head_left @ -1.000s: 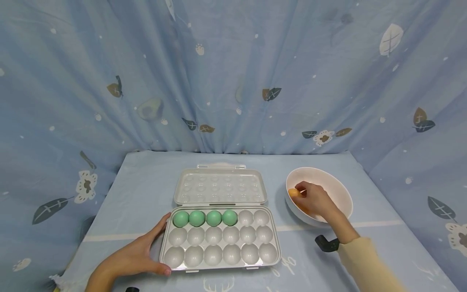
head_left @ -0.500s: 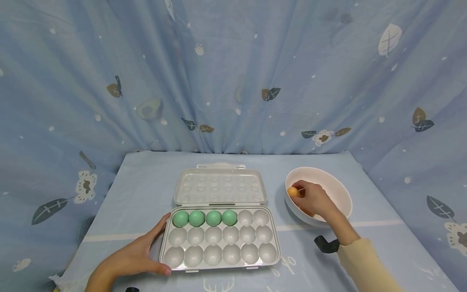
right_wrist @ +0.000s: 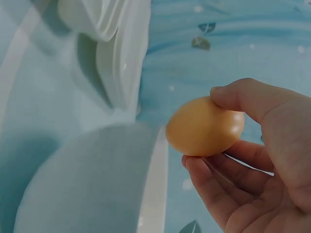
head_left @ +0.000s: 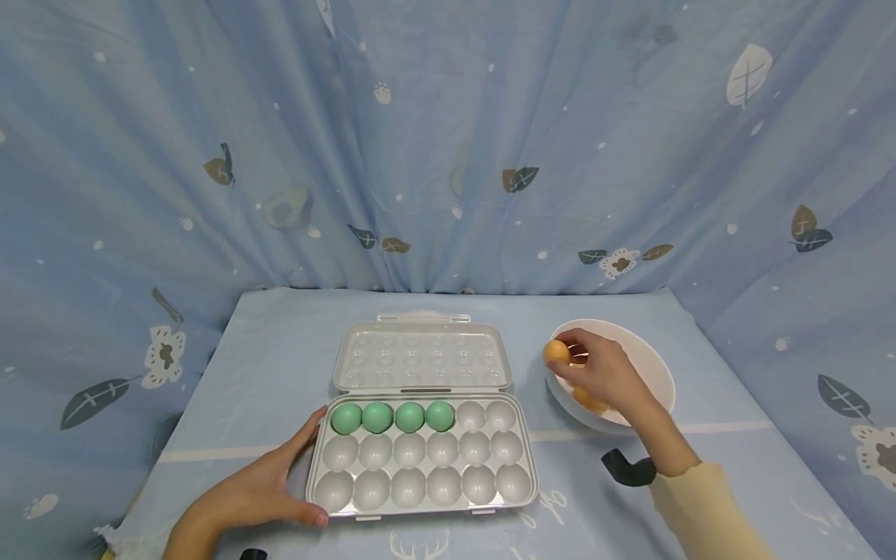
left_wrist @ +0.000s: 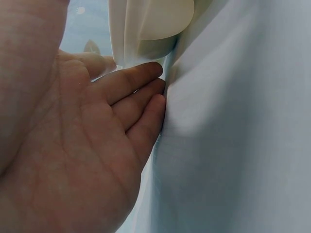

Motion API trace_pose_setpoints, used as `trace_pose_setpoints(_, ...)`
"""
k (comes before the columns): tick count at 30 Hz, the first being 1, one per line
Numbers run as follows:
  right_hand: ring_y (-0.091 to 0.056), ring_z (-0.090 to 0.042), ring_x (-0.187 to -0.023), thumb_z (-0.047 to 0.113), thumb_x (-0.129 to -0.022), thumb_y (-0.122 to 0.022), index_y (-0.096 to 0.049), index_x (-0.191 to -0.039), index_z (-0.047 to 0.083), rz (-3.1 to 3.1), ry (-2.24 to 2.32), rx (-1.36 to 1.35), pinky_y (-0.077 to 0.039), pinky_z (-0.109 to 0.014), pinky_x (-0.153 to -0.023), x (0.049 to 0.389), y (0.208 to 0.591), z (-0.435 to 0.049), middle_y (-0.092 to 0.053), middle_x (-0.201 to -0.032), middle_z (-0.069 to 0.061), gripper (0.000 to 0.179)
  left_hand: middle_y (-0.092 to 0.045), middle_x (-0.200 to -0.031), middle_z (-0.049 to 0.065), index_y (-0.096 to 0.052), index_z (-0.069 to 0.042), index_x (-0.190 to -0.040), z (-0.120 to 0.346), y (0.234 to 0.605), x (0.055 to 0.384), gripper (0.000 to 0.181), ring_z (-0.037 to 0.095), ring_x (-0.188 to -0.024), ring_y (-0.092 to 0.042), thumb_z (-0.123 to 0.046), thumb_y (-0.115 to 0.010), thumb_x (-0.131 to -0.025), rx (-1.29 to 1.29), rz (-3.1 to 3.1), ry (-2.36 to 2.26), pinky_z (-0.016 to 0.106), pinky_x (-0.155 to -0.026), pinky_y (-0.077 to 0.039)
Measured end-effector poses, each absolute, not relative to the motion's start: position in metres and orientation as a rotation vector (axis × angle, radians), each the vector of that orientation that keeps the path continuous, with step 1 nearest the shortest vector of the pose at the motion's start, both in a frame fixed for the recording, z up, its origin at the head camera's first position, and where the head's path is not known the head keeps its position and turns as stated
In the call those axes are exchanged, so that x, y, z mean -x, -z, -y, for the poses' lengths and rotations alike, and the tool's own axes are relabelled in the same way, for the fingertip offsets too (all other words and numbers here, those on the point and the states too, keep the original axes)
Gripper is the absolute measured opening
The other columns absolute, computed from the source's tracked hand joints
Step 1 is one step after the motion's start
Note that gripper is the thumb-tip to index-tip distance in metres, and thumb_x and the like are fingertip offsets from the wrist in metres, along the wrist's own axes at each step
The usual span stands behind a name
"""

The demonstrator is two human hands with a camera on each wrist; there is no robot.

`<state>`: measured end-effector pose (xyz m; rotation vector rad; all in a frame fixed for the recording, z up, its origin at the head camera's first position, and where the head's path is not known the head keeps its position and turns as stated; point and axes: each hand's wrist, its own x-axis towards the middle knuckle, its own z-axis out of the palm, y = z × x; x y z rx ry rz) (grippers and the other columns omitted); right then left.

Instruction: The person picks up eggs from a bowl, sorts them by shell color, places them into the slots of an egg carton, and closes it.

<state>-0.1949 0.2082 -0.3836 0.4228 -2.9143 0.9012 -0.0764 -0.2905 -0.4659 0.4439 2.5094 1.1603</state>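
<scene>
My right hand [head_left: 607, 373] pinches a yellow-orange egg [right_wrist: 201, 127] between thumb and fingertips, above the left rim of a white bowl [head_left: 654, 365]. More orange eggs [head_left: 589, 400] show in the bowl below the hand, partly hidden by it. At centre lies an egg carton [head_left: 528, 459], its lid [head_left: 423, 354] folded back behind it. Several green eggs [head_left: 378, 418] fill the left part of its back row; the other cups hold nothing. Fingers fairly straight, my left hand [head_left: 255, 486] rests against the carton's left end, thumb at the front corner and index finger toward the back.
The blue patterned tablecloth [head_left: 280, 350] covers the table, and a blue curtain [head_left: 434, 155] hangs behind and at the sides. A black curved piece [head_left: 628, 468] juts out by the right wrist. The bowl stands right of the carton.
My right hand has lifted the orange egg from inside the bowl up and slightly left to above its rim, uncovering other orange eggs. The left hand and carton have stayed put.
</scene>
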Motion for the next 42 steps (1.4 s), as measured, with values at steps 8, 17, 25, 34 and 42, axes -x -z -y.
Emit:
trace_pose_setpoints(8,-0.07,-0.028,-0.106,0.025,-0.09,-0.081,-0.068,-0.124,0.007,2.851,-0.955,-0.551,-0.058,-0.045,-0.091,0.191,0.382,-0.172,-0.071,-0.115,-0.008,0.041,-0.03,-0.167,0.016,-0.001,-0.028,-0.168,0.292,0.468,0.076,0.134,0.038,-0.151,-0.028,-0.04,-0.095,-0.072,-0.422,-2.512,-1.156,0.032,-0.112,-0.037)
trace_pose_setpoints(17,-0.07,-0.02,-0.103,0.022,-0.089,-0.083,-0.069,-0.119,0.009,2.79,-1.075,-0.822,-0.059,-0.035,-0.09,0.188,0.389,-0.113,-0.072,-0.11,-0.002,0.036,-0.027,-0.168,0.019,0.0,-0.025,-0.168,0.292,0.467,0.076,0.135,0.041,-0.151,-0.027,-0.041,-0.094,-0.072,-0.409,-2.509,-1.137,0.049,-0.114,-0.036)
trace_pose_setpoints(25,-0.069,-0.017,-0.103,0.018,-0.087,-0.083,-0.068,-0.117,0.01,2.792,-1.15,-1.004,-0.058,-0.031,-0.091,0.178,0.396,-0.063,-0.07,-0.111,0.001,0.035,-0.029,-0.167,0.019,0.001,-0.028,-0.167,0.29,0.468,0.079,0.136,0.043,-0.151,-0.028,-0.043,-0.094,-0.072,-0.426,-2.516,-1.135,0.064,-0.114,-0.033)
trace_pose_setpoints(34,-0.067,-0.01,-0.105,0.021,-0.086,-0.085,-0.069,-0.117,0.012,2.802,-1.129,-1.192,-0.054,-0.02,-0.091,0.164,0.406,-0.013,-0.068,-0.113,0.002,0.036,-0.022,-0.169,0.024,0.0,-0.027,-0.168,0.289,0.466,0.078,0.137,0.049,-0.152,-0.022,-0.044,-0.095,-0.07,-0.34,-2.463,-1.174,0.073,-0.114,-0.023)
trace_pose_setpoints(42,-0.064,-0.001,-0.098,0.027,-0.087,-0.083,-0.07,-0.119,0.015,2.791,-0.95,-1.35,-0.049,-0.013,-0.087,0.154,0.413,0.025,-0.07,-0.111,0.007,0.037,-0.02,-0.169,0.024,0.001,-0.027,-0.168,0.29,0.465,0.077,0.134,0.049,-0.152,-0.023,-0.043,-0.093,-0.073,-0.375,-2.466,-1.17,0.073,-0.113,-0.026)
